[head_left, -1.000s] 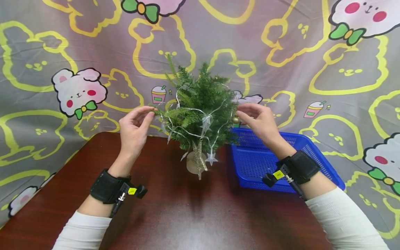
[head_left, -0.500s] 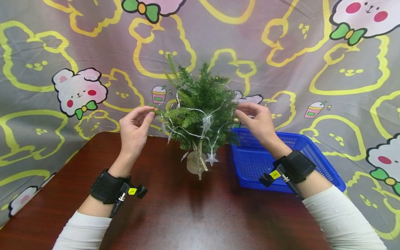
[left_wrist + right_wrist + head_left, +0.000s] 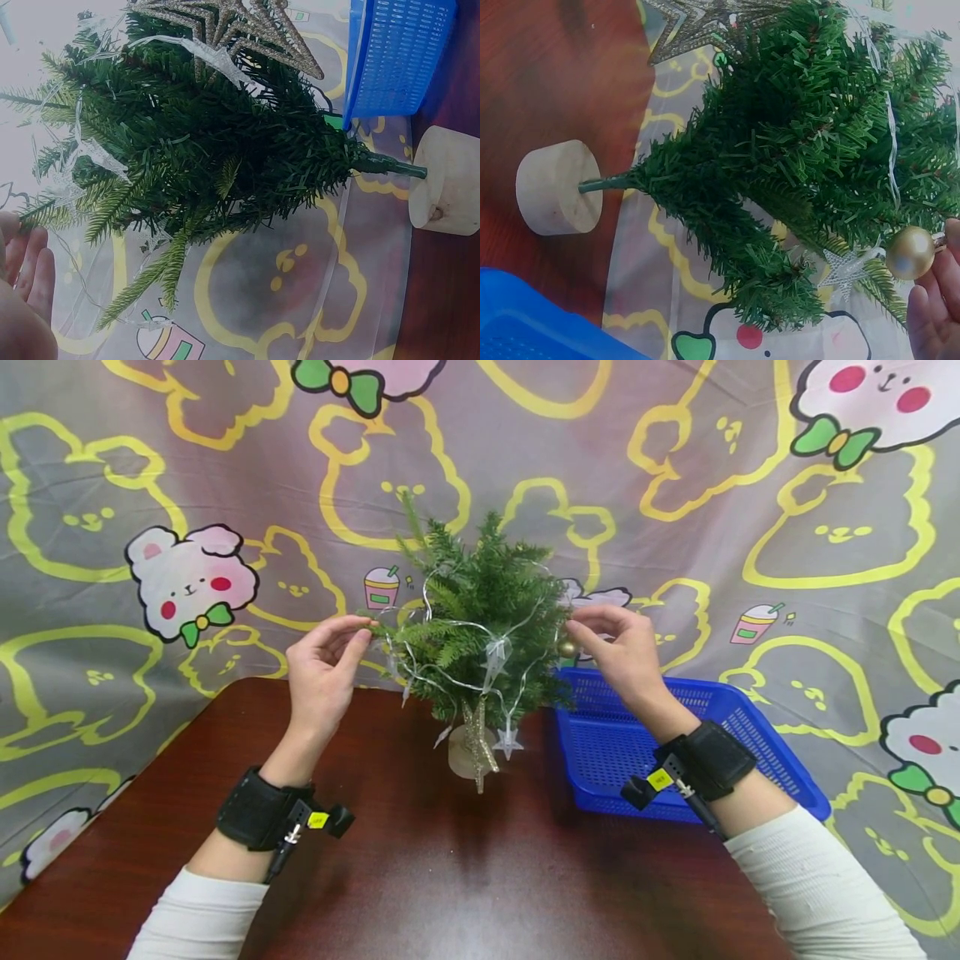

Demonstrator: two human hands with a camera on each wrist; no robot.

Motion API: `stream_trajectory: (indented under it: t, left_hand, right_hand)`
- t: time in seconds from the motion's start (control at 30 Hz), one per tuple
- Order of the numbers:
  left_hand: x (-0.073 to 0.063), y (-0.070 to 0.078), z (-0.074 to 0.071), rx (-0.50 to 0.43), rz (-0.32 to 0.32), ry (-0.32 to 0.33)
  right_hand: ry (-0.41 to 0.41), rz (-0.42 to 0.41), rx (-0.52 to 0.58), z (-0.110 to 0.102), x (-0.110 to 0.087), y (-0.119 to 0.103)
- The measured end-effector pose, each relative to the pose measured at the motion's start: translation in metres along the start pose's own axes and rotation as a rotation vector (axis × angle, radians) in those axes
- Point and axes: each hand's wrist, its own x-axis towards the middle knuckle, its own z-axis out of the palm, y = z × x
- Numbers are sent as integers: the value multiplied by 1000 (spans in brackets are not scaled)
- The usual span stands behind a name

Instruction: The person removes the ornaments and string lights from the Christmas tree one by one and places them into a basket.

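Brown tabletop (image 3: 390,877), tree (image 3: 491,585) upright (tip up)

Grey cloth (image 3: 487,447) hangs behind the tabletop, wrinkled, some creases. Print: yellow animal outlines, white rabbit heads (image 3: 191,581) with pink-red cheeks and green bows, small pink drink cups (image 3: 382,589). Tabletop (image 3: 360,868) is dark reddish-brown, glossy, wood-look, far left corner rounded. Pale glare (image 3: 457,906) on its near middle. Both wrist views: one upper corner washed out by bright light.
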Motion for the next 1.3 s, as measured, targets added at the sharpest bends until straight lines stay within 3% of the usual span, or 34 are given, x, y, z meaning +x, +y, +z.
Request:
stream_trajectory:
  t: [0.17,0.5,0.67,1.03,1.3]
  left_hand:
    - [0,1,0,6,11,1]
    - [0,0,0,26,15,4]
    - [1,0,1,27,22,6]
    - [1,7,3,33,15,0]
    - [1,3,2,21,25,-2]
  right_hand:
    - [-10,34,98,0,0,1]
    - [-37,189,411,-2,0,-6]
    - [-38,251,506,-2,1,-9]
    - [-1,322,442,0,5,-14]
    - [19,360,439,-1,10,-18]
